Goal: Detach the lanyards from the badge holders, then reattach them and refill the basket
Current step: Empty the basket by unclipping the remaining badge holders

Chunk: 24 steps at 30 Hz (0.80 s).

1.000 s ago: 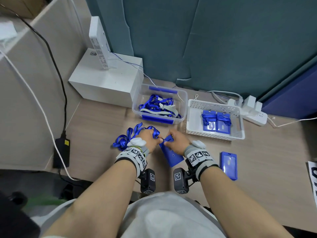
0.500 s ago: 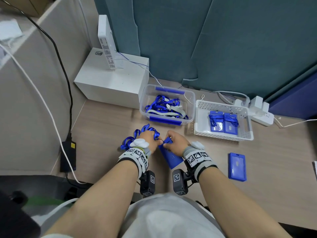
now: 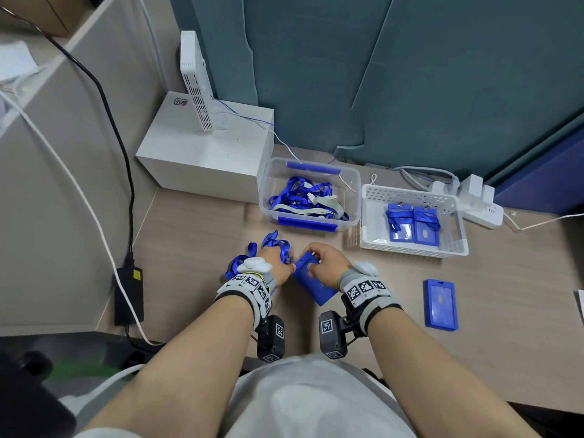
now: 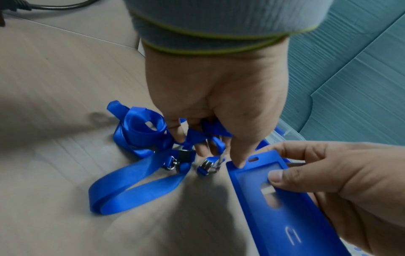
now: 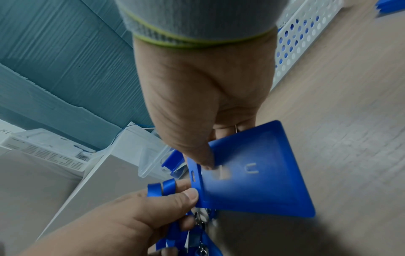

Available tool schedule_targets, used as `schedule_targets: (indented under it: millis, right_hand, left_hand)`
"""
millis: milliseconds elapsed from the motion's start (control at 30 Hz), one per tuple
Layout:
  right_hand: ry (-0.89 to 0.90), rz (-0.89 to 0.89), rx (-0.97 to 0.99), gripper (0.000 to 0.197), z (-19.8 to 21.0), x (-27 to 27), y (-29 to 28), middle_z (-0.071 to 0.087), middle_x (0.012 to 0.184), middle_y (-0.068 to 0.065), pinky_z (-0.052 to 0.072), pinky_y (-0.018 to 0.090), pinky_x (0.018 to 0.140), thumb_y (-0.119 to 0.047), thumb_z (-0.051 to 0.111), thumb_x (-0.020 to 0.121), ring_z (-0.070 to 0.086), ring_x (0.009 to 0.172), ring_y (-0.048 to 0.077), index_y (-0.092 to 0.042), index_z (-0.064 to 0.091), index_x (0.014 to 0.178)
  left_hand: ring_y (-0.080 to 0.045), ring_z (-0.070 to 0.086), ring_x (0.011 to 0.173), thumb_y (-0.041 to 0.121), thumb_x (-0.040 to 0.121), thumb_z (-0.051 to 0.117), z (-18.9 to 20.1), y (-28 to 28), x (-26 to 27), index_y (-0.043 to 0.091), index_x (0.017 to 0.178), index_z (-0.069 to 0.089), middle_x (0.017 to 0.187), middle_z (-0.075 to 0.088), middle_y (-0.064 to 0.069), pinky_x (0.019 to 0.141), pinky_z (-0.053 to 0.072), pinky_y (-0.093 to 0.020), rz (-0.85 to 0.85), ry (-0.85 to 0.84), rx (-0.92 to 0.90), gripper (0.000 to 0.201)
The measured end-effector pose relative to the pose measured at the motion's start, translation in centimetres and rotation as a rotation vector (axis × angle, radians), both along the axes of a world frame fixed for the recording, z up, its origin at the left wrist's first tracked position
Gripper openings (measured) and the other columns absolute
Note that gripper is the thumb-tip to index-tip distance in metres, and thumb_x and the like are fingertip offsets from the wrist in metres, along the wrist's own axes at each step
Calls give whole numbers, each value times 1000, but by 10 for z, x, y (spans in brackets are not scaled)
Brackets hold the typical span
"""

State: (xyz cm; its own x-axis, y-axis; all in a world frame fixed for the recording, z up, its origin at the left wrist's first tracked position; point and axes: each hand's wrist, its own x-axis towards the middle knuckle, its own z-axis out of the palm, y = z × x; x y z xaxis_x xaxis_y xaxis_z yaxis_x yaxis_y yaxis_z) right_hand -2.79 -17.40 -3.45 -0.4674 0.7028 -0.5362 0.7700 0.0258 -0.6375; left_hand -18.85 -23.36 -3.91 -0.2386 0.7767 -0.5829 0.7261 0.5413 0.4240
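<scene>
1. Left hand [image 4: 214,97]: fingers curled round a bunched blue lanyard [image 4: 140,138]; its thumb tip presses the top corner of the badge holder [image 4: 282,204], beside the slot. Since the earlier head views, the metal clip [image 4: 210,166] hangs free, just beside the holder's slotted edge and apart from it, where before both hands met at that edge.
2. Right hand [image 5: 203,97]: thumb and fingers pinch the holder near its slotted end, thumb tip by the cut-out window. The holder is now lifted and tilted, its far corner raised above the wooden desk [image 3: 196,235].
3. Lanyard: flat glossy woven ribbon, looped and folded on the desk left of the hands, with a black buckle and a second swivel hook near the left fingers.
4. Badge holder: rigid matte blue plastic rectangle, rounded corners, raised frame, oval slot at the top.
5. Second blue badge holder [image 3: 441,304]: lies flat on the desk to the right, well apart from the hands, open desk around it.
6. White perforated basket [image 3: 410,249]: beyond the right hand, holding two blue badge holders with lanyards.
7. Clear plastic box [image 3: 354,191]: blue latches, tangled lanyards inside, just left of the basket and touching a white box [image 3: 202,159] to its left.
</scene>
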Motion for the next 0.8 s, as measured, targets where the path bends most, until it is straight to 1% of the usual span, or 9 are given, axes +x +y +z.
schedule_targets:
  millis: [67,133,233,300,367,467,533,700,800]
  right_hand:
    - [-5,-32,6,32,1,2,1,64,79,-5,57,37,75,-1,57,79,60,76,22,-29,66,92]
    - [-10,-55,13,32,0,5,2,63,80,-7,57,36,78,-2,58,80,63,80,22,-31,64,89]
    - [1,-79,0,31,-3,9,3,67,84,-3,59,40,80,-3,58,83,70,88,26,-33,64,88]
    - [15,-95,-8,33,-2,11,2,67,81,-3,60,40,78,-2,56,83,71,90,29,-34,64,86]
    - [33,-121,-20,34,1,12,2,66,78,-3,59,38,73,0,55,82,71,87,29,-33,64,87]
    - [57,-161,-44,32,2,17,0,67,74,-2,53,27,62,2,53,83,68,77,23,-25,65,95]
    - [77,-199,-58,31,1,21,-1,67,74,0,50,25,58,3,54,83,65,71,20,-21,65,99]
    - [143,-302,-90,29,0,36,-3,69,78,6,53,29,62,4,54,87,65,70,22,-19,64,102]
    - [182,-366,-89,28,0,51,-3,72,86,11,54,29,66,4,56,87,66,73,22,-19,64,101]
  left_hand:
    - [-25,66,85,45,87,61,8,1,-3,23,94,62,95,68,-3,83,55,-36,-9,-9,-27,23]
    - [-27,58,78,29,94,51,16,3,-3,20,89,58,93,65,-7,76,49,-31,-90,-16,-57,13]
    - [-27,54,89,9,95,45,23,11,-6,10,105,59,111,63,-12,83,47,-33,-84,15,-39,17]
    - [-27,58,95,10,96,47,23,12,-8,9,107,60,104,61,-11,84,49,-34,-90,46,-17,17]
    - [-27,63,94,19,96,50,25,12,-12,14,90,60,92,64,-7,83,50,-33,-119,113,-17,14]
    - [-30,64,88,34,97,53,22,15,-12,16,80,67,89,66,-10,80,53,-32,-72,127,-19,28]
    - [-30,63,83,35,95,54,19,15,-12,18,68,60,83,60,-7,80,56,-34,-72,163,-22,32]
    - [-30,48,111,26,99,42,23,16,4,18,108,61,110,53,-9,93,52,-41,-172,284,9,22]
    - [-25,55,91,32,94,52,21,19,13,23,103,68,112,48,-7,82,52,-35,-109,335,71,20]
